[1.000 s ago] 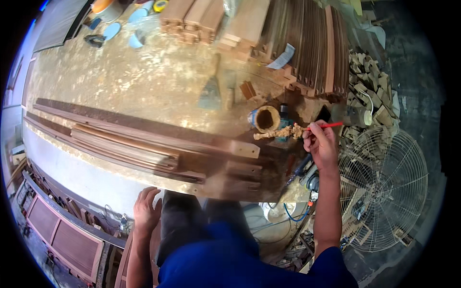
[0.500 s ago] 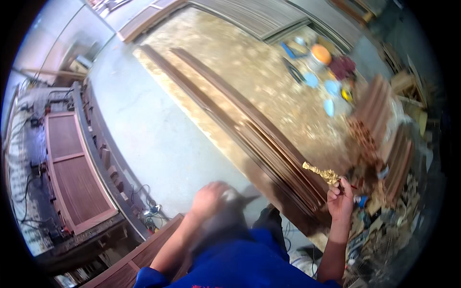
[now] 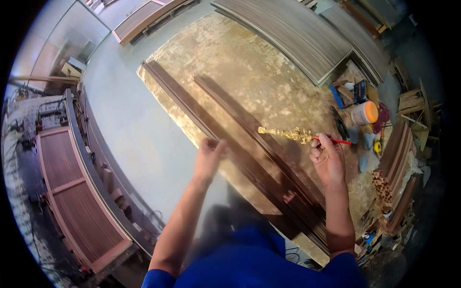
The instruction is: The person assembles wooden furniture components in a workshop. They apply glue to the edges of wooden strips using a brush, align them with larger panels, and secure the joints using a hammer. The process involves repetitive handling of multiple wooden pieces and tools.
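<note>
The right hand (image 3: 328,161) clamped its fingers on a red-handled brush with gold-clotted bristles (image 3: 293,135) — held above long dark wooden mouldings (image 3: 249,144); the left hand (image 3: 210,154) hovered, blurred — finger state unclear.

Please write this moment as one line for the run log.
right hand: holds red-handled brush, glue-loaded | left hand: free, above dark wooden strips | sheet: glue-stained | orange-lidded tub: right

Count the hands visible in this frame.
2. The left hand is raised over the floor with nothing in it; the right hand holds a red-handled brush loaded with yellow glue above the dark wooden strips.
</note>
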`<state>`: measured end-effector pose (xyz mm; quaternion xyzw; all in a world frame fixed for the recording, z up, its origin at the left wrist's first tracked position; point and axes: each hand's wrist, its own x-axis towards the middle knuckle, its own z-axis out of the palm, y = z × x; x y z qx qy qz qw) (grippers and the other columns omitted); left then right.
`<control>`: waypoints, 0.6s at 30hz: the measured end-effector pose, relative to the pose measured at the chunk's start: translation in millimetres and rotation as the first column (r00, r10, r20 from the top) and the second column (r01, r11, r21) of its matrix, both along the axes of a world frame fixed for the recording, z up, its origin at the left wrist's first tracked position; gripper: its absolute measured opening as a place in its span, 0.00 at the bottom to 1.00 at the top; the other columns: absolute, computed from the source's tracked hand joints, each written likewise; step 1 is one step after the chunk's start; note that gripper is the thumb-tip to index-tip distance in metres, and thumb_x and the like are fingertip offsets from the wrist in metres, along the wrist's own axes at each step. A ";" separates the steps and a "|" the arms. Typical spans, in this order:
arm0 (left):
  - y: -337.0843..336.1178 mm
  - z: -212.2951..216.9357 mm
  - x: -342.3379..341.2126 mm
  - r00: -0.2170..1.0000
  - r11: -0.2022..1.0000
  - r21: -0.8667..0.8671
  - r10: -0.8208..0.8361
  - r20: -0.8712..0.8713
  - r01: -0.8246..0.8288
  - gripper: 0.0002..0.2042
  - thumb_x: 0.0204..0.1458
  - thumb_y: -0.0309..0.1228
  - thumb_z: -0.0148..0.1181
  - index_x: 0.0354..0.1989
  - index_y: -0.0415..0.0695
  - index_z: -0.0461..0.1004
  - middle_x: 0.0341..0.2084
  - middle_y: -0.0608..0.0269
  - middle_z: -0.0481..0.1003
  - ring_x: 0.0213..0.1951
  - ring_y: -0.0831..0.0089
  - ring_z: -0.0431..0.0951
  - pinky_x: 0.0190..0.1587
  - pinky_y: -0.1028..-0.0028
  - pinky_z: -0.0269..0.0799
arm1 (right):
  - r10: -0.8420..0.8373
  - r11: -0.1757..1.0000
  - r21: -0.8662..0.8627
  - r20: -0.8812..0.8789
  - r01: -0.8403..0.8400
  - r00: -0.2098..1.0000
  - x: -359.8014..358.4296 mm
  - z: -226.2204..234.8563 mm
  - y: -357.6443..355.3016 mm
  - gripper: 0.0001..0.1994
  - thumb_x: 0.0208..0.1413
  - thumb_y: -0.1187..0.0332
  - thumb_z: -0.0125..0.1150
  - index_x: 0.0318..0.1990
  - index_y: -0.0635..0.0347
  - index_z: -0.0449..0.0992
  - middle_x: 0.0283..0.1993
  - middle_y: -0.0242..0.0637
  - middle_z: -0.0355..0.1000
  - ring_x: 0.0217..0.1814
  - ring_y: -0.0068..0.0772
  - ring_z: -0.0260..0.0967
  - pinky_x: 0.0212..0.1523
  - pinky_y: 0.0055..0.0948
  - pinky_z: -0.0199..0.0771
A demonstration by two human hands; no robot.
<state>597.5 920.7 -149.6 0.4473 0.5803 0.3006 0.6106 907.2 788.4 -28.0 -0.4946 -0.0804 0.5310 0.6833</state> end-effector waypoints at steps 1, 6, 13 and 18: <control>33.2 -11.4 -0.5 0.998 0.998 -0.047 0.041 0.037 -0.039 0.14 0.65 0.37 0.64 0.37 0.37 0.73 0.29 0.63 0.76 0.32 0.75 0.78 0.36 0.73 0.78 | 0.018 1.000 -0.017 0.007 -0.018 1.000 -11.6 3.2 28.5 0.04 0.70 0.68 0.60 0.44 0.57 0.78 0.36 0.35 0.77 0.29 0.23 0.69 0.29 0.26 0.65; 195.7 -73.8 17.5 0.985 0.978 -0.198 0.025 -0.170 -0.059 0.21 0.59 0.46 0.70 0.29 0.37 0.77 0.19 0.67 0.73 0.20 0.77 0.74 0.23 0.73 0.70 | 0.034 0.999 -0.037 0.143 -0.029 0.989 -33.6 21.0 153.6 0.06 0.70 0.67 0.61 0.44 0.59 0.75 0.35 0.38 0.77 0.27 0.24 0.70 0.25 0.27 0.67; 272.4 -99.3 49.8 0.894 0.982 -0.145 0.047 -0.445 -0.123 0.32 0.50 0.44 0.72 0.53 0.27 0.76 0.45 0.44 0.82 0.48 0.56 0.83 0.52 0.61 0.76 | 0.100 0.991 -0.119 0.347 -0.062 0.933 -57.3 14.0 311.5 0.07 0.71 0.67 0.59 0.42 0.61 0.73 0.34 0.41 0.77 0.26 0.24 0.70 0.26 0.26 0.70; 276.3 -53.6 41.3 0.979 0.959 -0.249 0.087 -0.185 -0.132 0.37 0.49 0.40 0.76 0.63 0.30 0.67 0.51 0.45 0.78 0.54 0.56 0.79 0.60 0.63 0.73 | 0.273 0.929 -0.350 0.423 -0.123 0.864 -81.2 -2.9 407.7 0.07 0.72 0.68 0.58 0.41 0.63 0.73 0.35 0.42 0.79 0.27 0.24 0.72 0.28 0.25 0.72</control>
